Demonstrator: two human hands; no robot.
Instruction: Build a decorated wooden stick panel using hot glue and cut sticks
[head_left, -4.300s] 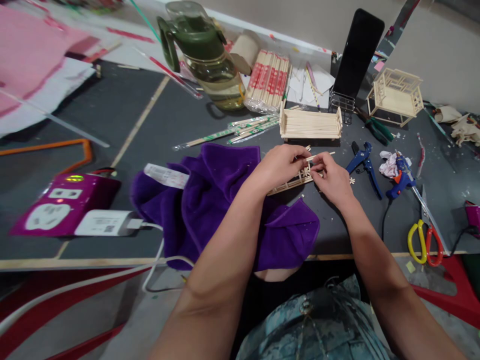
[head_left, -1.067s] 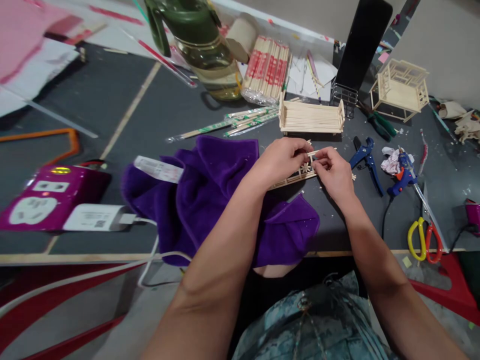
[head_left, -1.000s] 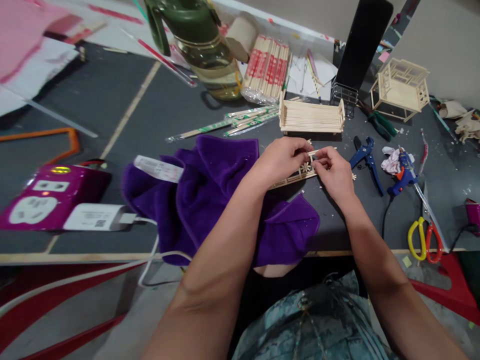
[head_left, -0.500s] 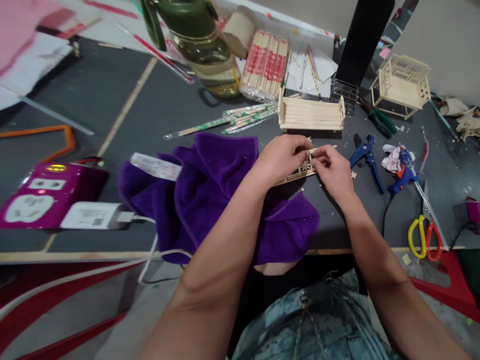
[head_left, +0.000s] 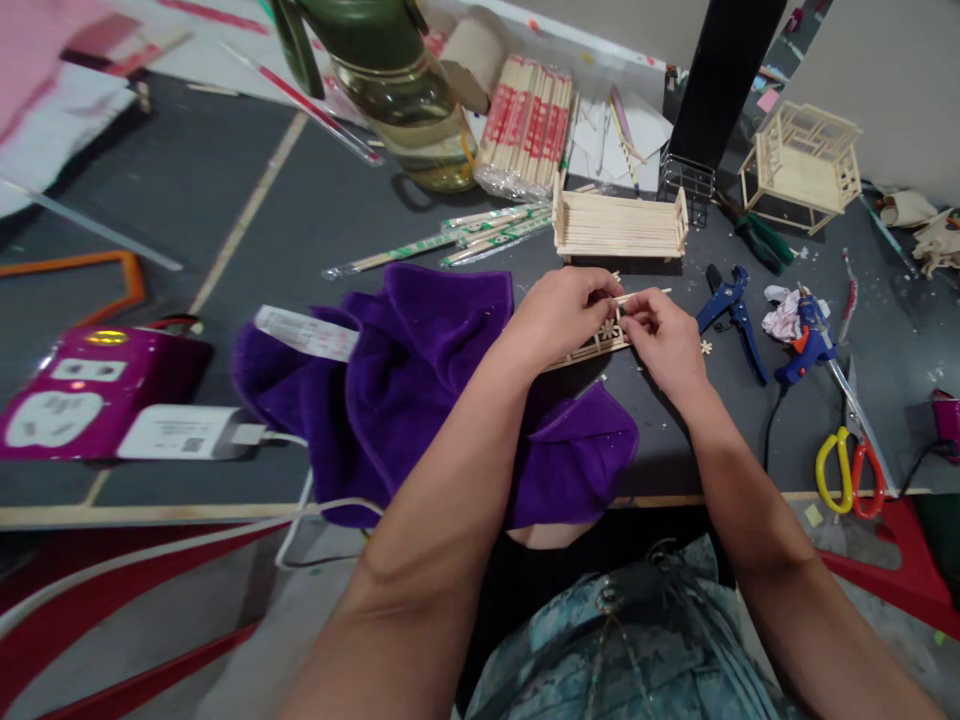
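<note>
In the head view a small wooden stick frame [head_left: 592, 351] with a flower-shaped piece in it stands on the dark table. My left hand [head_left: 564, 312] is closed over the frame's upper side, its fingertips partly hidden. Pinched at the frame's right end is my right hand [head_left: 666, 335]. A thin wooden stick [head_left: 651, 295] sticks out along the top, past my right fingers; which hand bears it I cannot tell. Just behind lies a small bench of wooden sticks [head_left: 619, 225]. A loose wooden flower [head_left: 706, 347] is right of my right hand.
A purple cloth [head_left: 420, 370] spreads under my left forearm. To the right lie a blue cutter [head_left: 736, 315], a glue gun [head_left: 810, 340], scissors [head_left: 849, 465] and green-handled pliers [head_left: 761, 238]. Behind stand a bottle [head_left: 405, 110] and packed chopsticks [head_left: 525, 125]. A power strip [head_left: 97, 390] sits left.
Both hands keep nearly the same hold on the wooden frame. The whole view has shifted very slightly; nothing is taken up or let go.
</note>
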